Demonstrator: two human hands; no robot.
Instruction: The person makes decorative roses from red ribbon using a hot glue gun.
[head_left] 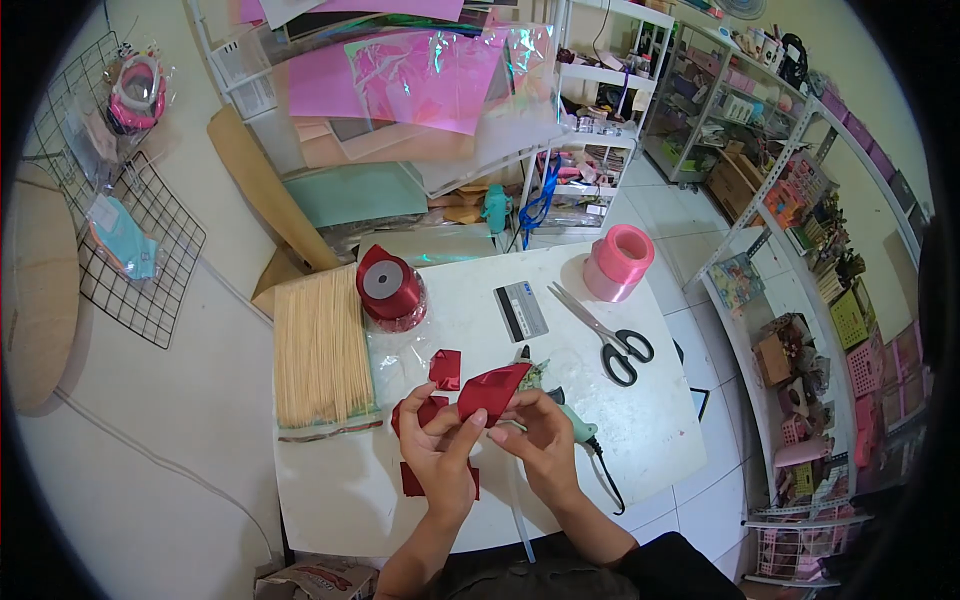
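Observation:
My left hand (440,448) and my right hand (541,446) pinch a piece of dark red satin ribbon (492,391) between them, above the white table. The ribbon piece looks folded or curved, with one corner pointing up to the right. Another cut ribbon square (445,370) lies just beyond my left fingers. More red pieces show beside and under my left hand, partly hidden by it. A mint-green glue gun (577,424) with a black cord lies behind my right hand, which covers part of it. Below, a translucent glue stick (522,510) shows between my wrists.
Black-handled scissors (612,340), a grey card (521,311) and pink ribbon rolls (620,262) are on the table (640,450). A red ribbon roll (390,290) stands beside a bundle of thin wooden sticks (322,350). Laden shelves (790,370) line the right side.

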